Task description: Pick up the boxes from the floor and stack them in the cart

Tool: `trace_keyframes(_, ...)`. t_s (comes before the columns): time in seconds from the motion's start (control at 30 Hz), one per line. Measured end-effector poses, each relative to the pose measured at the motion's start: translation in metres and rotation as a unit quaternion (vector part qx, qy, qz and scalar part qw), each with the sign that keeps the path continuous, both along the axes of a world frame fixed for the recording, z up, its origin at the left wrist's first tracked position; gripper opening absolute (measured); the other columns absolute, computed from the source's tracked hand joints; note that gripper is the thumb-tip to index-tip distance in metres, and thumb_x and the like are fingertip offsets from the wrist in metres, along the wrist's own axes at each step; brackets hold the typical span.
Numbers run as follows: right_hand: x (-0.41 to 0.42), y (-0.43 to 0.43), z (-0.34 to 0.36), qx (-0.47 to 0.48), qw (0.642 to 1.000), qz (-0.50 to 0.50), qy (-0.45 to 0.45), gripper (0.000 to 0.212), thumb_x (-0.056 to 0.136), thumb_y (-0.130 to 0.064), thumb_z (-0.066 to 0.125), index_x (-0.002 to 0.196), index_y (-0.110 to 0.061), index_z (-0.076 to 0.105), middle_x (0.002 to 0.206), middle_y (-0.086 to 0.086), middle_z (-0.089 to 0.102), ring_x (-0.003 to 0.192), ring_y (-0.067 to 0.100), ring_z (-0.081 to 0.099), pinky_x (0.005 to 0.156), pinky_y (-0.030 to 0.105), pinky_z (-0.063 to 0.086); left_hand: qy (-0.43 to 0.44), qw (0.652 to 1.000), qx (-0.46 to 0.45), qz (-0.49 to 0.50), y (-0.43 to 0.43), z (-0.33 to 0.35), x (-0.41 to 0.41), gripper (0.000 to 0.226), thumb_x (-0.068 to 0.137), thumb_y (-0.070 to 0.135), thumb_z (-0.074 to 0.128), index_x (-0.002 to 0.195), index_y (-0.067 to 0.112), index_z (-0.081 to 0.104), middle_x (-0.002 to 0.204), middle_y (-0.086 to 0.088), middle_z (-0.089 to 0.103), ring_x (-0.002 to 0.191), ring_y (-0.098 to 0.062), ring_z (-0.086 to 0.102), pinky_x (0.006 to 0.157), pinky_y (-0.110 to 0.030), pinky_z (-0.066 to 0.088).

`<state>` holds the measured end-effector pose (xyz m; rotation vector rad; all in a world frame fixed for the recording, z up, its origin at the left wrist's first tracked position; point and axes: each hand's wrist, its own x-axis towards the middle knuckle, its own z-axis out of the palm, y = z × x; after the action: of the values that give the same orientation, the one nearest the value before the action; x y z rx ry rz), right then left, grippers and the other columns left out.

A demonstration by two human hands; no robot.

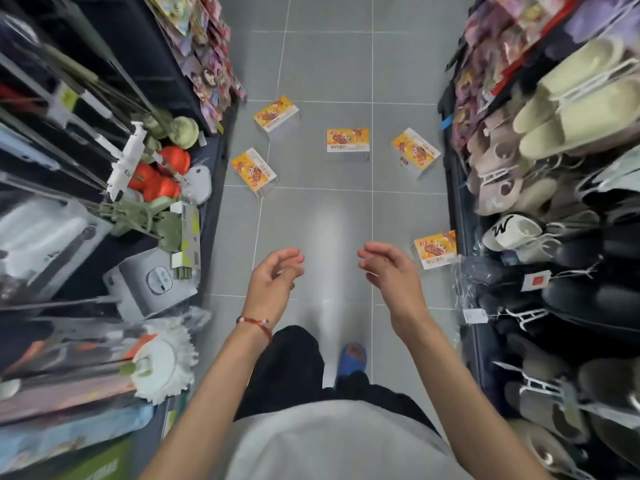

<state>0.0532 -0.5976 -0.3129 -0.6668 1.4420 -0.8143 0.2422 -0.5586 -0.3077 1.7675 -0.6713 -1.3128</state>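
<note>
Five boxes, two hands, one aisle floor.

Five orange-and-yellow boxes lie on the grey tiled floor (332,216): a far-left box (276,114), a near-left box (254,172), a middle box (347,140), a far-right box (415,152) and a nearest box (437,249) by the right-hand shelving. Two bare hands show, the left hand (275,277) and the right hand (389,266), both empty. One red bracelet (255,323) circles the left wrist. One blue sandal (352,358) is visible below.
</note>
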Motion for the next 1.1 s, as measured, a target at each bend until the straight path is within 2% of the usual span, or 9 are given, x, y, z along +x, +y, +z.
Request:
trace_keyframes(0.13, 0.027, -0.078, -0.008, -0.002, 1.0, 0.006, 0.01, 0.022, 0.098, -0.004, 0.061, 0.105, -0.021, 0.071, 0.106, 0.0, 0.078, 0.092, 0.01, 0.07, 0.093, 0.032, 0.053, 0.008, 1.0, 0.007, 0.003, -0.08, -0.014, 0.03, 0.03, 0.097, -0.002, 0.051, 0.114, 0.018, 0.066, 0.117, -0.001, 0.071, 0.103, -0.016, 0.067, 0.083, -0.022, 0.051)
trace_keyframes(0.27, 0.058, -0.156, -0.015, 0.002, 1.0, -0.002, 0.028, 0.021, 0.098, -0.006, 0.061, 0.106, -0.023, 0.073, 0.104, -0.003, 0.078, 0.095, 0.012, 0.071, 0.091, 0.031, 0.053, 0.012, 0.999, 0.017, -0.028, -0.167, -0.022, 0.062, 0.029, 0.096, -0.001, 0.054, 0.11, 0.021, 0.066, 0.113, 0.003, 0.071, 0.105, -0.016, 0.066, 0.087, -0.028, 0.049)
trace_keyframes(0.5, 0.092, -0.262, -0.003, 0.014, 0.999, -0.041, 0.026, 0.02, 0.1, -0.01, 0.061, 0.114, -0.02, 0.072, 0.112, -0.001, 0.077, 0.103, 0.015, 0.072, 0.099, 0.035, 0.055, 0.012, 0.997, 0.029, -0.072, -0.301, -0.017, 0.102, 0.029, 0.094, 0.0, 0.059, 0.109, 0.024, 0.066, 0.106, 0.01, 0.071, 0.106, -0.012, 0.064, 0.083, -0.024, 0.048)
trace_keyframes(0.7, 0.085, -0.357, -0.015, 0.031, 0.997, -0.069, 0.019, 0.021, 0.101, -0.007, 0.059, 0.115, -0.017, 0.071, 0.113, 0.001, 0.077, 0.101, 0.017, 0.071, 0.098, 0.035, 0.054, 0.015, 0.995, 0.043, -0.09, -0.405, -0.029, 0.1, 0.029, 0.095, 0.001, 0.059, 0.107, 0.026, 0.066, 0.112, 0.007, 0.071, 0.107, -0.01, 0.064, 0.085, -0.026, 0.048)
trace_keyframes(0.87, 0.066, -0.448, -0.029, 0.063, 0.995, -0.07, 0.014, 0.018, 0.101, -0.008, 0.06, 0.109, -0.019, 0.072, 0.114, 0.004, 0.077, 0.102, 0.018, 0.071, 0.093, 0.03, 0.054, 0.0, 0.995, 0.067, -0.07, -0.481, -0.04, 0.086, 0.029, 0.096, 0.002, 0.058, 0.11, 0.025, 0.066, 0.116, 0.006, 0.07, 0.109, -0.011, 0.064, 0.088, -0.028, 0.048)
trace_keyframes(1.1, 0.044, -0.556, -0.039, 0.093, 0.995, -0.003, 0.027, 0.017, 0.099, -0.015, 0.066, 0.114, -0.019, 0.072, 0.118, 0.007, 0.075, 0.097, 0.014, 0.07, 0.092, 0.03, 0.053, 0.003, 0.994, 0.104, -0.018, -0.572, -0.051, 0.06, 0.023, 0.102, 0.011, 0.051, 0.117, 0.019, 0.066, 0.115, 0.004, 0.07, 0.106, -0.017, 0.067, 0.097, -0.033, 0.05)
